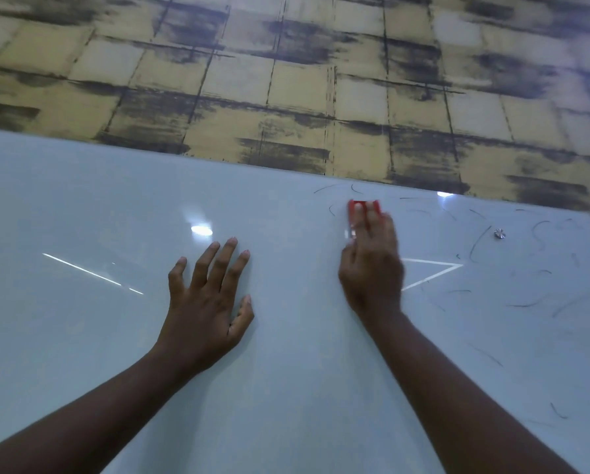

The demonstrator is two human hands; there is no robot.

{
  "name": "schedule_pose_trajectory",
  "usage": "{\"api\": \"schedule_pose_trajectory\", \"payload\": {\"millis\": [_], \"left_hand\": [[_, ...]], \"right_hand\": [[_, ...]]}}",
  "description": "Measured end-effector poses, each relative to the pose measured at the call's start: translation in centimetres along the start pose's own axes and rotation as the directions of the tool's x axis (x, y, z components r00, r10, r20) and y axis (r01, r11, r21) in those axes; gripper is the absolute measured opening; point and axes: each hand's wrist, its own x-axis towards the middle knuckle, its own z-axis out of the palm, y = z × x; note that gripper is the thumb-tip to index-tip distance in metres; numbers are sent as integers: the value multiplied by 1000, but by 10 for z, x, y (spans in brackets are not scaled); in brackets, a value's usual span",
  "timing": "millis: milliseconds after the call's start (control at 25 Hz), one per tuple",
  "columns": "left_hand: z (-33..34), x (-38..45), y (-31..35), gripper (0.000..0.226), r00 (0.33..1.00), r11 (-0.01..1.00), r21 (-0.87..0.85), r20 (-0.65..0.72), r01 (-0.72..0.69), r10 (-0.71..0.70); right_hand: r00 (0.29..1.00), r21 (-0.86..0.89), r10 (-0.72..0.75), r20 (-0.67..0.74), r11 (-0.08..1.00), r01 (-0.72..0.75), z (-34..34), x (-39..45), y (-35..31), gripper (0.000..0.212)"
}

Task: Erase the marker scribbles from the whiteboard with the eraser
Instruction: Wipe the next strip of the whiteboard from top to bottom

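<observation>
A glossy whiteboard (98,206) fills the lower part of the view. My right hand (372,268) grips a red eraser (363,210) and holds it against the board near the top edge; the hand is blurred. Only the eraser's upper end shows past my fingers. Thin dark marker scribbles (533,295) are scattered over the board's right side, and a few short strokes lie around the eraser. My left hand (208,295) rests flat on the board to the left, fingers spread and straight.
A small silver mounting stud (499,233) sits on the board to the right of the eraser. Above the board's top edge is a wall of yellow and dark patterned tiles (286,80). Light reflections streak the glossy surface.
</observation>
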Motion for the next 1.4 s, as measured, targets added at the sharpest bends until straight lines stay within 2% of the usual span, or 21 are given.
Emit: {"api": "schedule_pose_trajectory", "payload": {"millis": [80,160,240,360,520,640,760,840,960,1080,1200,1280,1400], "left_hand": [[0,18,-1,64,1000,999,42,-2,-5,5],[1,45,2,63,1000,998,61,-9,22,-21],[4,69,9,64,998,997,60,-7,55,-55],[14,80,13,63,996,997,-3,-47,76,-76],[20,74,12,61,990,994,-62,-103,95,-101],[20,75,13,60,990,994,-54,-100,98,-103],[20,74,13,59,989,993,-44,-97,108,-112],[20,74,14,59,990,994,-39,-91,106,-109],[20,74,15,60,990,993,-41,-87,108,-112],[20,74,14,62,990,994,-38,-85,107,-109],[21,73,22,62,985,991,-30,-104,132,-134],[24,72,34,61,978,984,-33,-111,173,-175],[23,70,46,60,972,978,-13,-113,208,-208]], "right_hand": [[976,43,-193,98,981,190,12,-7,-38,67],[916,67,-370,157,929,364,23,-10,-64,66],[876,63,-452,168,892,448,28,2,-68,65],[901,11,-403,159,914,406,26,28,-40,63],[992,-72,-127,26,989,128,12,56,28,62],[996,-134,76,-38,988,-80,1,65,61,57],[984,-105,156,-86,981,-164,3,61,54,55],[988,-67,131,-77,988,-137,10,59,37,55],[995,3,-95,14,995,95,23,47,-3,61],[933,95,-336,130,941,325,22,22,-35,70],[869,146,-460,182,887,438,12,18,-25,64],[846,119,-494,201,869,480,4,24,-5,61],[904,77,-393,167,920,385,-10,39,36,62]]}}
